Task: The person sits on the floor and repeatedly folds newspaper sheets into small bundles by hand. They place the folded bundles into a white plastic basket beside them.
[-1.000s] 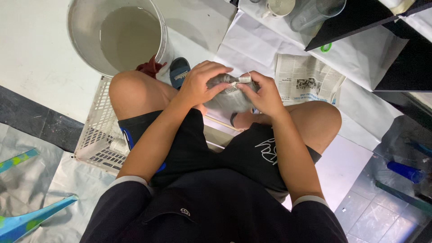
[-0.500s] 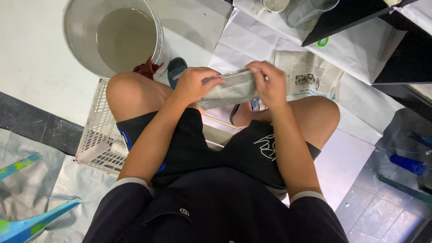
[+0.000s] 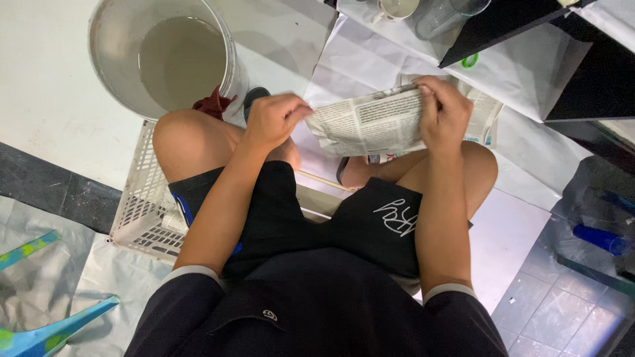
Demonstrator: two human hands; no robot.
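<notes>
Between both hands [image 3: 357,119], stretched newspaper sheet [image 3: 370,122]

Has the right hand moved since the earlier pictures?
Yes. The right hand went outward, away from the left hand, towards the black shelf, spreading the newspaper.

White floor [image 3: 46,99] bears a bucket [image 3: 165,56], spread paper sheets [image 3: 529,86], plastic crate [image 3: 142,211].
</notes>
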